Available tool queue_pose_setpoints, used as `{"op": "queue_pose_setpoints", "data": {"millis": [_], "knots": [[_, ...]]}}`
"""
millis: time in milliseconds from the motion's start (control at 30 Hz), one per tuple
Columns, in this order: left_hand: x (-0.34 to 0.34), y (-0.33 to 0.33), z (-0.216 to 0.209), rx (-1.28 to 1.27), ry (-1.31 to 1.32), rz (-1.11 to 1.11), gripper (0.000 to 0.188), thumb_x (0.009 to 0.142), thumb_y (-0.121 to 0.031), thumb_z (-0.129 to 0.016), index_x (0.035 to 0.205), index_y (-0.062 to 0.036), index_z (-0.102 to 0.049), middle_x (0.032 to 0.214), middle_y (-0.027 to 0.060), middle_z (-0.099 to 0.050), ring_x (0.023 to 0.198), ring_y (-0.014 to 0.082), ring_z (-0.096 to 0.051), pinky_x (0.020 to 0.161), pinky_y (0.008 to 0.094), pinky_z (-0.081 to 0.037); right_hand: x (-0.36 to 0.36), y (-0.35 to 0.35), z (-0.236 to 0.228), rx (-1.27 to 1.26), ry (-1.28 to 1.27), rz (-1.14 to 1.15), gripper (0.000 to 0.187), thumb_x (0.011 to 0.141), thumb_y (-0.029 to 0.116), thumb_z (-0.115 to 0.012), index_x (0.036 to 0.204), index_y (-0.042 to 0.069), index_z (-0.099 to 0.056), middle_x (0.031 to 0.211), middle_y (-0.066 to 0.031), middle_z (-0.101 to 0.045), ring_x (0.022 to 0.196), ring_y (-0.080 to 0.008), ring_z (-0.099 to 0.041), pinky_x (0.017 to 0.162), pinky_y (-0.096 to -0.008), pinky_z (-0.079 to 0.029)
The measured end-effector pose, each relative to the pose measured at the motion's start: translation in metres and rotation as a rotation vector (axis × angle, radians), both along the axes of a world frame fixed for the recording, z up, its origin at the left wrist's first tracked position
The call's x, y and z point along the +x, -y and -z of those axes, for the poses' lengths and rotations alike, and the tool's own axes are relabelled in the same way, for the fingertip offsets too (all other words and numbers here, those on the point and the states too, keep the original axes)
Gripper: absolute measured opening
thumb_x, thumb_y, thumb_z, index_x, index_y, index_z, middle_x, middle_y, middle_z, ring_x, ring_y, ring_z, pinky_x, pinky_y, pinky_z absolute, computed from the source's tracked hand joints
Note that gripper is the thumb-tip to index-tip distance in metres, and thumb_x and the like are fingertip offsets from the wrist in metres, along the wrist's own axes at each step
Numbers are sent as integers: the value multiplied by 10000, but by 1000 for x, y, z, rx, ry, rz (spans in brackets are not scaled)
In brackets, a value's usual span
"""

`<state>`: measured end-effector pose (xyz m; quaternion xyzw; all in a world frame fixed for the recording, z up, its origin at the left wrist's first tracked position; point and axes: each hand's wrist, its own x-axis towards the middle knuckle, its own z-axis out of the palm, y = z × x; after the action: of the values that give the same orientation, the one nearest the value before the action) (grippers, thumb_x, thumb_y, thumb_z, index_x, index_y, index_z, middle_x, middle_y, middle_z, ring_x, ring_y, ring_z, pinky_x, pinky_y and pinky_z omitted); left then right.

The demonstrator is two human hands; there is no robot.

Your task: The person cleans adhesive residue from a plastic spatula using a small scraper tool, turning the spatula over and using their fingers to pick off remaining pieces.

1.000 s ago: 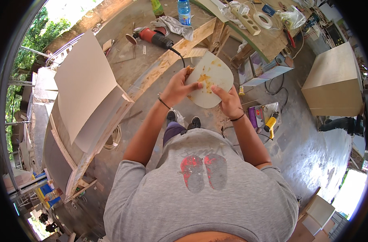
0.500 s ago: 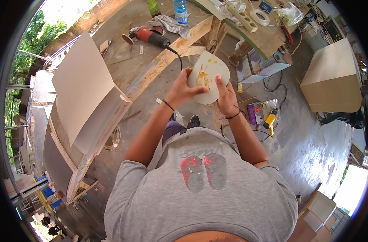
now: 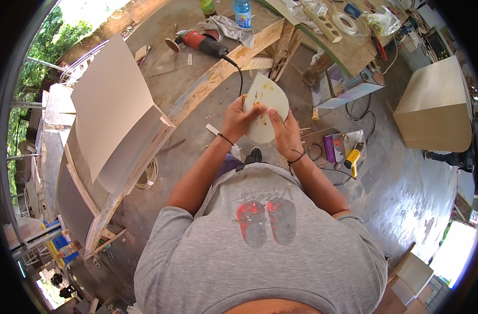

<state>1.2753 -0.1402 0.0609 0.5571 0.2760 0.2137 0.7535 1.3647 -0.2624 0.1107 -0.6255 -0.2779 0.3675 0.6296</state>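
Note:
Both hands hold up a pale, flat teardrop-shaped piece (image 3: 273, 97) in front of my body. Its tip points away from me and its rounded end faces me. Orange-brown smears mark its face. My left hand (image 3: 236, 118) grips the left side, thumb lying on the face and fingers behind. From the right, my right hand (image 3: 287, 135) clasps it with the thumb pressed near the middle. The two thumbs lie close together. A small orange-brown patch shows beside my left fingers; I cannot tell what it is. The piece's back is hidden.
A red-black angle grinder (image 3: 205, 44) rests on the workbench (image 3: 160, 68) beyond, near a grey rag (image 3: 231, 29) and blue bottle (image 3: 242, 14). Left stands a curved panel (image 3: 110, 104). On the floor to the right lie a yellow tool (image 3: 353, 157), cables and a purple box (image 3: 333, 148).
The pale piece has turned and tilted, looking narrower, and has shifted slightly left and toward me. My right hand has moved left, bringing its thumb nearer the left one.

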Motion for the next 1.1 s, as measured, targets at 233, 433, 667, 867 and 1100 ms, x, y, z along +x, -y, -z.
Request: {"op": "queue_pose_setpoints", "data": {"millis": [233, 433, 667, 867, 1100], "knots": [[-3, -5, 8, 123, -16, -41, 456, 798, -343, -710, 1025, 23, -560, 847, 48, -636, 736, 98, -600, 675, 238, -487, 3, 4, 10, 26, -2, -28, 433, 935, 303, -508, 1228, -13, -474, 1119, -113, -585, 997, -161, -546, 866, -276, -424], [-4, 0, -29, 302, -111, 12, 430, 806, -344, -698, 1034, -2, -573, 851, 29, -626, 743, 83, -596, 667, 227, -478, 11, 3, 2, 77, -94, -23, 409, 940, 278, -501, 1217, -21, -479, 1118, -106, -588, 1005, -147, -544, 866, -263, -419], [9, -8, -10, 32, -226, -84, 528, 843, -506, -589, 972, 6, -605, 817, 26, -644, 641, 89, -570, 584, 247, -461, -9, -7, 18, 88, 92, -20, 413, 933, 271, -512, 1217, -26, -482, 1124, -105, -591, 1025, -170, -554, 876, -273, -419], [-3, -4, -29, -17, 205, 119, 423, 859, -330, -643, 1071, 25, -551, 969, 43, -617, 830, 87, -576, 717, 238, -470, 44, 5, -3, 21, -219, -144, 400, 919, 245, -539, 1206, -30, -493, 1121, -87, -594, 1004, -153, -560, 871, -287, -438], [-2, -16, -15, 65, 81, 189, 434, 842, -269, -669, 1121, 28, -521, 986, 39, -614, 849, 78, -577, 749, 229, -466, 35, 6, 0, 8, -64, -143, 382, 914, 214, -534, 1207, -27, -490, 1113, -84, -595, 996, -142, -554, 863, -284, -438]]}}
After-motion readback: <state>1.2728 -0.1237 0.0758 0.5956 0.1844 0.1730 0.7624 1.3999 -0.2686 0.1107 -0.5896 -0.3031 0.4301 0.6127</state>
